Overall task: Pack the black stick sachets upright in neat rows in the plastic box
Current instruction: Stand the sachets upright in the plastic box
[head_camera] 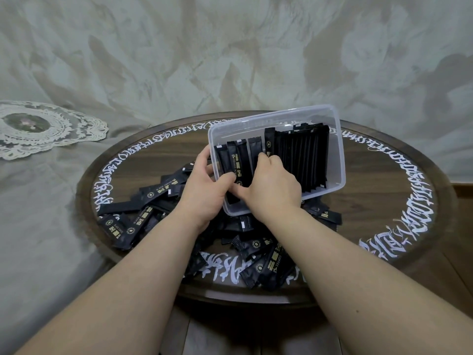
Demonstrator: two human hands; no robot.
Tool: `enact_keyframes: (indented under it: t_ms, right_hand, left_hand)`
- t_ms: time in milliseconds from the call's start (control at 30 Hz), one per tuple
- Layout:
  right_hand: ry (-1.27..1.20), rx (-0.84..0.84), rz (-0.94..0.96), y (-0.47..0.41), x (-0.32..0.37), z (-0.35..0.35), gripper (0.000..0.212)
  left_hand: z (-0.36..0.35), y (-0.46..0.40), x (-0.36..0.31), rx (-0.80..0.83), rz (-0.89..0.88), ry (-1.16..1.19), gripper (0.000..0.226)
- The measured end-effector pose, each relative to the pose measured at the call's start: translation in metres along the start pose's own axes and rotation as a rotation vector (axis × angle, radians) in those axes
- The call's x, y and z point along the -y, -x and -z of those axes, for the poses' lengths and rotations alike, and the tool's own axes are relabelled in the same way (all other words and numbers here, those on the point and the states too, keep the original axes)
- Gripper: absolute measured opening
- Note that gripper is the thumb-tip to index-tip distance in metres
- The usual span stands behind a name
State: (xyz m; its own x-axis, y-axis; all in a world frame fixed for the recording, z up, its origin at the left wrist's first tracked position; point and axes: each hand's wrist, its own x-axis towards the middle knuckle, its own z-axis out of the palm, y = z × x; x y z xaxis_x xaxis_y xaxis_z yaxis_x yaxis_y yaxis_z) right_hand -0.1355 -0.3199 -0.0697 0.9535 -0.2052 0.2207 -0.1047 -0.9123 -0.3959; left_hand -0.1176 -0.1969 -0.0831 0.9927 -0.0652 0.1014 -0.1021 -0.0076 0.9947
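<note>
Black sachets (236,166) reading "BLACK COFFEE", clear plastic box (335,149)

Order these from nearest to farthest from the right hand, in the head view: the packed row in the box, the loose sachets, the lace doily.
1. Packed row: inside the box, just beyond the right hand.
2. Loose sachets: heaped on the table, left.
3. Lace doily: far left, off the table.

Both hands, left hand (204,185) and right hand (271,185), grip sachets (236,162) inside the tilted plastic box (337,149).
</note>
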Motion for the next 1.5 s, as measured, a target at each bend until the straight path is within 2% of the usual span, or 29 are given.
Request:
enact_keyframes:
  t_ms: [333, 600, 767, 933, 1167, 1333, 1500]
  right_hand:
    - [-0.012, 0.058, -0.004, -0.002, 0.003, -0.002, 0.094]
    - [-0.114, 0.083, -0.041, -0.006, 0.000, -0.003, 0.063]
    - [-0.064, 0.036, 0.035, -0.002, 0.000, -0.003, 0.063]
    - [-0.203, 0.084, -0.046, -0.008, -0.002, -0.001, 0.067]
    - [-0.227, 0.159, -0.058, -0.010, 0.002, -0.006, 0.051]
    - [-0.260, 0.183, 0.013, -0.011, -0.001, -0.009, 0.032]
    - [-0.326, 0.203, 0.107, -0.010, -0.006, -0.007, 0.036]
  left_hand:
    - [0.001, 0.001, -0.002, 0.011, 0.005, -0.028, 0.061]
    - [0.001, 0.002, -0.003, 0.007, 0.008, -0.057, 0.060]
    - [0.001, 0.003, -0.003, 0.012, 0.014, -0.082, 0.063]
    - [0.001, 0.003, -0.003, 0.014, 0.016, -0.078, 0.066]
    - [-0.001, 0.004, -0.006, 0.013, 0.025, -0.096, 0.069]
    - [0.000, 0.003, -0.004, 0.017, 0.045, -0.100, 0.070]
    - [0.000, 0.002, -0.004, 0.007, 0.068, -0.062, 0.068]
